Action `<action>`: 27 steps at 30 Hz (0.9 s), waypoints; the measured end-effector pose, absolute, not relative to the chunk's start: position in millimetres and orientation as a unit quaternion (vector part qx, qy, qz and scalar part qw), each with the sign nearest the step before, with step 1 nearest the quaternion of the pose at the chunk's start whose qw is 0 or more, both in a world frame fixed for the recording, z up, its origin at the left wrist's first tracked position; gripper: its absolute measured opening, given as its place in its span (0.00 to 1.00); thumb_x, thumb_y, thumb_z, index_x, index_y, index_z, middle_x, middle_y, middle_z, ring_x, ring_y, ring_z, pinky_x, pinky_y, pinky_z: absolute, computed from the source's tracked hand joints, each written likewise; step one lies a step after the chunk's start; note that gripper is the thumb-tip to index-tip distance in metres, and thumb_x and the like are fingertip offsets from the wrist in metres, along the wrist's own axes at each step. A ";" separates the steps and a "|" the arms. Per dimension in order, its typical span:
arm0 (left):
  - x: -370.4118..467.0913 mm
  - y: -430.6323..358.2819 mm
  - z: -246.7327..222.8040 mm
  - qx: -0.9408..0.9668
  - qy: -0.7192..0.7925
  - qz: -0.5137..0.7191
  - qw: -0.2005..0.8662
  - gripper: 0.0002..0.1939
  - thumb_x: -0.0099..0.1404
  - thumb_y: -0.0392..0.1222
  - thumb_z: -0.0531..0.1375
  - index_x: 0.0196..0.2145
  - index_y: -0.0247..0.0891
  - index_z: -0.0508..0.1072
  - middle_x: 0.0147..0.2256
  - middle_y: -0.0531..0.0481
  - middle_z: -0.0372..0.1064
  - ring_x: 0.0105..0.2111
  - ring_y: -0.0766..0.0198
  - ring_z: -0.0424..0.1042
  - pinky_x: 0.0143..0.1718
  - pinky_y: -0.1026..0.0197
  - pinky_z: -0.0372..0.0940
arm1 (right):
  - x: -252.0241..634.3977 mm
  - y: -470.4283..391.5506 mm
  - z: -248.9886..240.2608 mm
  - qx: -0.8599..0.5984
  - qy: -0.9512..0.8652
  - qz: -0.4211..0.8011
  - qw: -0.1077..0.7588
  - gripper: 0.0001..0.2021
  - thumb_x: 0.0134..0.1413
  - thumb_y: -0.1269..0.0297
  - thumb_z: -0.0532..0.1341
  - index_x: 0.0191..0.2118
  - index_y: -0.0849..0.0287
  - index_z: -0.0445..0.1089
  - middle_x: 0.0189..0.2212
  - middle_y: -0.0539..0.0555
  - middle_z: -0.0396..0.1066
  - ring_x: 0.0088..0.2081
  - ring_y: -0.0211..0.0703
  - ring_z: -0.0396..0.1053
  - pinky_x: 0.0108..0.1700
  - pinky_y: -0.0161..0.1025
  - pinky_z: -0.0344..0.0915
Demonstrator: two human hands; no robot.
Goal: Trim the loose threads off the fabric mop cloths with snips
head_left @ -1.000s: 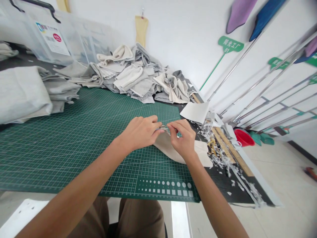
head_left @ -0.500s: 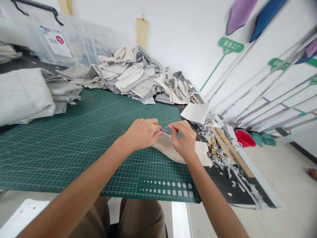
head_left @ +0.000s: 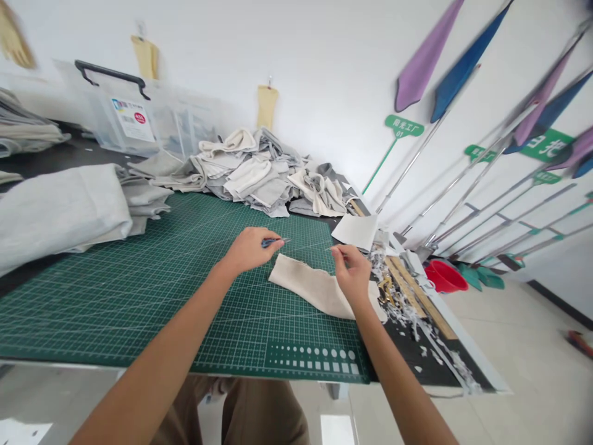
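Note:
My left hand [head_left: 252, 248] is closed around small blue-handled thread snips [head_left: 273, 241], their pointed metal tip sticking out to the right. My right hand [head_left: 353, 271] is closed in a pinch; a tiny pale bit shows at its fingertips, too small to name. Beneath the right hand, a strip of cream cloth [head_left: 308, 285] lies flat on the green cutting mat [head_left: 222, 321]. Its left end is uncovered, and my right hand and wrist hide part of its right side. Both hands are above the mat, a short gap apart.
A heap of grey and cream cloth pieces [head_left: 259, 173] lies at the back, with a folded cloth stack [head_left: 69, 207] at left. Behind stands a clear plastic box [head_left: 162, 127]. Wooden rulers [head_left: 421, 296] and scraps [head_left: 412, 321] line the right edge; a red basin [head_left: 445, 276] is beyond.
My hands have moved apart, the left one away from the cloth with the snips. The cloth's left end now lies down on the mat, uncovered. The view has tilted up slightly.

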State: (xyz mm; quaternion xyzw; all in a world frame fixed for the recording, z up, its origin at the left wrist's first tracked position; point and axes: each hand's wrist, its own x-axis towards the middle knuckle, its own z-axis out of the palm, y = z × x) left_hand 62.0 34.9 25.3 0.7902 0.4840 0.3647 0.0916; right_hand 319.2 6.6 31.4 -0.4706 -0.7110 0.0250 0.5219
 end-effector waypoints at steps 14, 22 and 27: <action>64.8 46.8 -3.2 0.702 0.552 0.439 0.098 0.17 0.65 0.52 0.54 0.42 0.41 0.77 0.40 0.47 0.76 0.40 0.57 0.73 0.44 0.58 0.66 | 509.2 -92.0 20.1 -0.592 -0.783 -0.144 0.121 0.12 0.57 0.59 0.54 0.35 0.57 0.74 0.36 0.56 0.76 0.39 0.49 0.73 0.44 0.43 0.68; 60.1 43.4 -0.4 0.700 0.556 0.437 0.099 0.17 0.65 0.52 0.54 0.41 0.40 0.77 0.38 0.47 0.76 0.38 0.57 0.73 0.42 0.58 0.66 | 500.6 -89.5 27.4 -0.654 -0.741 -0.148 0.044 0.16 0.52 0.66 0.53 0.41 0.48 0.76 0.34 0.52 0.79 0.32 0.52 0.77 0.32 0.44 0.71; 59.9 41.4 2.9 0.701 0.554 0.439 0.098 0.17 0.65 0.52 0.54 0.41 0.40 0.77 0.38 0.46 0.76 0.38 0.57 0.73 0.41 0.58 0.66 | 464.2 -78.7 45.7 -0.641 -0.732 -0.176 0.153 0.17 0.56 0.53 0.56 0.45 0.51 0.75 0.37 0.57 0.78 0.30 0.55 0.76 0.30 0.46 0.71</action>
